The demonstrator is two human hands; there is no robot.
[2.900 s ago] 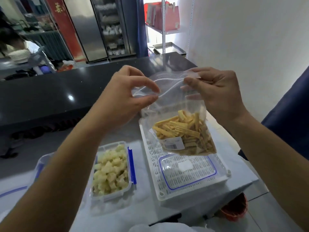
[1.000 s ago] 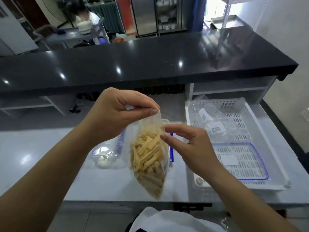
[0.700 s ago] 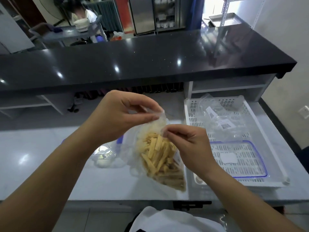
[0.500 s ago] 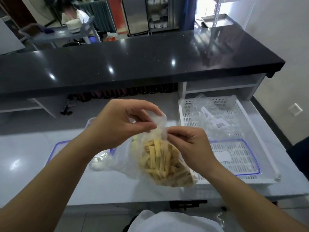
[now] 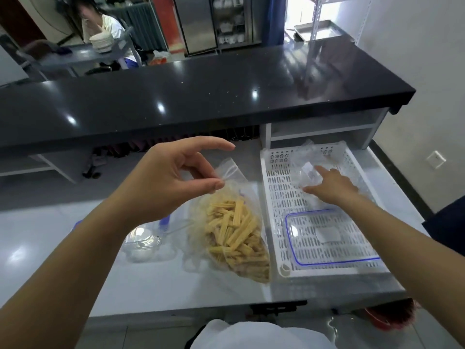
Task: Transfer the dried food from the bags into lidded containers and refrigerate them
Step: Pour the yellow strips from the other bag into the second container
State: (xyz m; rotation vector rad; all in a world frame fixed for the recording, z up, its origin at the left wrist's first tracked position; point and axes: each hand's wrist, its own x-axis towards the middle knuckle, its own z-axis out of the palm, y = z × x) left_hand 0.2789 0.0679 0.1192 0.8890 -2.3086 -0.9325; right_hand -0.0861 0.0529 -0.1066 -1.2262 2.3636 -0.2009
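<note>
- Clear plastic at the bag [image 5: 234,222] mouth is pinched by the left hand [image 5: 166,182], centre frame.
- Right hand [image 5: 332,183], fingers spread, reaches into the white basket [image 5: 270,197] at right.
- Dried yellow sticks fill the bag, lying on the counter [image 5: 50,230].
- Judged step: fetching a container; next, pour.

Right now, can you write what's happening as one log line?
left hand: pinches bag of dried sticks | right hand: open, reaching over empty bags | white basket: holds lid
</note>
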